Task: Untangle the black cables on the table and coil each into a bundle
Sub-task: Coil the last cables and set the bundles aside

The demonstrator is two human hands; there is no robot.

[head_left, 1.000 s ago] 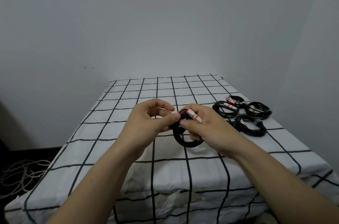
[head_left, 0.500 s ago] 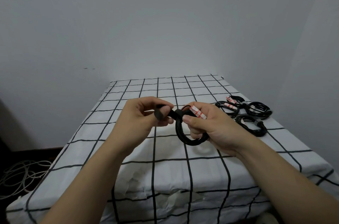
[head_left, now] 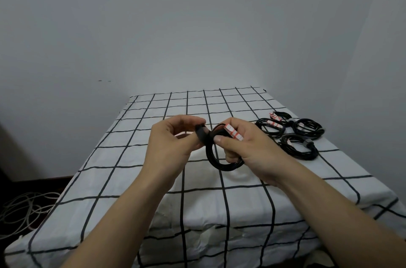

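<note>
While right hand point(head_left: 252, 151) grips the black coil point(head_left: 219, 164) above the desk point(head_left: 131, 158), left hand point(head_left: 173, 144) pinches its strap point(head_left: 200, 136). Cable looks light and springy, so clamp across all loops. Finished bundles point(head_left: 301, 147) lie beyond right hand.

Left hand point(head_left: 173, 142): a second ago its thumb met the thumb of the right hand point(head_left: 248, 149) at 12 o'clock on the cable coil point(head_left: 223, 167). It then drew off toward 9 o'clock and is now back close to the coil.
Strap point(head_left: 201, 134): first hidden between the fingers, then pulled out toward 9 o'clock. It now lies as a broad band across the strands at the coil's 10 o'clock, pinched by the left hand.
</note>
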